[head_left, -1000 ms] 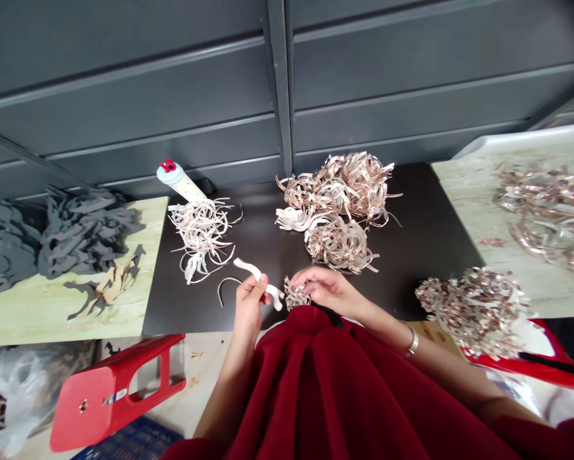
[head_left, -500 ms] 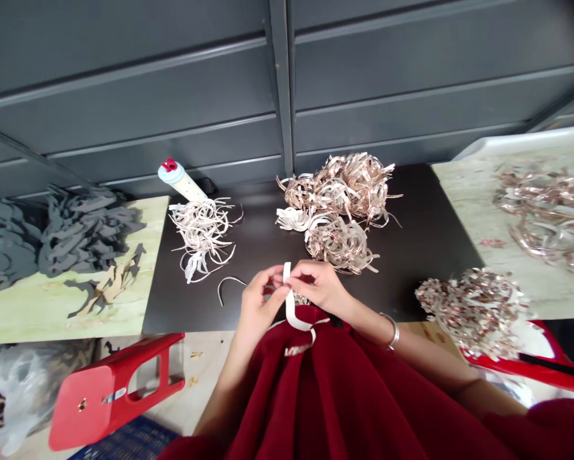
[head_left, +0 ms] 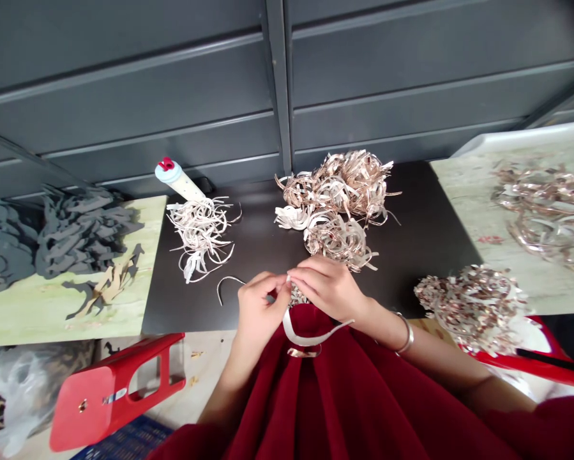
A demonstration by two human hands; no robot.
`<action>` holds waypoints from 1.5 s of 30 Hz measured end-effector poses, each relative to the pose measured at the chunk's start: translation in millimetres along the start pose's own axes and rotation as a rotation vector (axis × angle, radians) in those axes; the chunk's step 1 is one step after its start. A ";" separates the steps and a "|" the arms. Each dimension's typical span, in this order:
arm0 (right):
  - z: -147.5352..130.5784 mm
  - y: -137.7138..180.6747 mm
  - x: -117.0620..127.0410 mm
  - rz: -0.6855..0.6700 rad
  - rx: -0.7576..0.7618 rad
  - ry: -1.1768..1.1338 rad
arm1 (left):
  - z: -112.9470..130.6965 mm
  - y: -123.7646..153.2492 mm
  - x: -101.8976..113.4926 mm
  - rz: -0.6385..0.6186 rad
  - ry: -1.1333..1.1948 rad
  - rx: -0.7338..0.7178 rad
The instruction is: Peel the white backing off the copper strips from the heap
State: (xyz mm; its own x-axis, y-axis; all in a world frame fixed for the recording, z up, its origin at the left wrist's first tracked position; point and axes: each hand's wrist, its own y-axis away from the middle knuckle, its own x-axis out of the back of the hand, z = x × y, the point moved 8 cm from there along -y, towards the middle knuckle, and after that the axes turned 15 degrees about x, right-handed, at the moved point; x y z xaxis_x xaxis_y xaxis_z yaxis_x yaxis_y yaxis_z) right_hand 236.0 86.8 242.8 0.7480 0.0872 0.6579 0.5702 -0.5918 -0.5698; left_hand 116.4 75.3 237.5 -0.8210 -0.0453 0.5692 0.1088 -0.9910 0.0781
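A white curved strip (head_left: 300, 337) hangs from my fingertips and bends to the right in front of my red clothing. Its upper end is pinched by my left hand (head_left: 264, 305), thumb against fingers. My right hand (head_left: 329, 287) is closed at the same end, fingertips touching those of the left. Beneath the hands, partly covered, lies a small heap of shiny scraps (head_left: 298, 295). Just beyond my right hand is a pile of rose-gold and white strips (head_left: 339, 239). One loose thin strip (head_left: 222, 287) rests on the dark table left of my left hand.
On the dark table (head_left: 262, 246) stand a tangle of white strips (head_left: 200, 230) and a pale bottle (head_left: 179, 181) with a red top. Dark grey cut pieces (head_left: 80, 233) lie left. Shiny scraps (head_left: 473, 306) heap up at right. A red stool (head_left: 99, 396) is below left.
The strip's upper end no longer sticks up above my fingers; its tail has swung out to the right. My right hand has turned and closed in on my left fingertips.
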 end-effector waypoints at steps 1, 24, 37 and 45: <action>0.3 -1.3 -1.9 -0.038 -0.001 0.016 | 1.5 0.8 -0.8 0.006 -0.026 -0.015; 3.5 -5.2 -2.8 -0.110 -0.052 -0.085 | 12.9 7.9 -1.9 0.067 -0.188 -0.117; 21.3 -1.5 -2.9 -0.048 -0.256 -0.390 | 6.1 8.8 -3.2 0.035 -0.077 -0.064; 19.6 0.6 -9.4 -0.047 -0.297 -0.331 | 9.2 9.8 -5.4 0.024 -0.089 -0.103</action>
State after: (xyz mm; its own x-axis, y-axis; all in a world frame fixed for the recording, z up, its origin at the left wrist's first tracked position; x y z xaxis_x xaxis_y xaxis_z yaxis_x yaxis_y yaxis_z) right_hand 235.9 101.3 226.6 0.8197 0.3424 0.4591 0.5198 -0.7814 -0.3454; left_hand 127.0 67.0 242.7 -0.7651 -0.0623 0.6409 0.0662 -0.9976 -0.0180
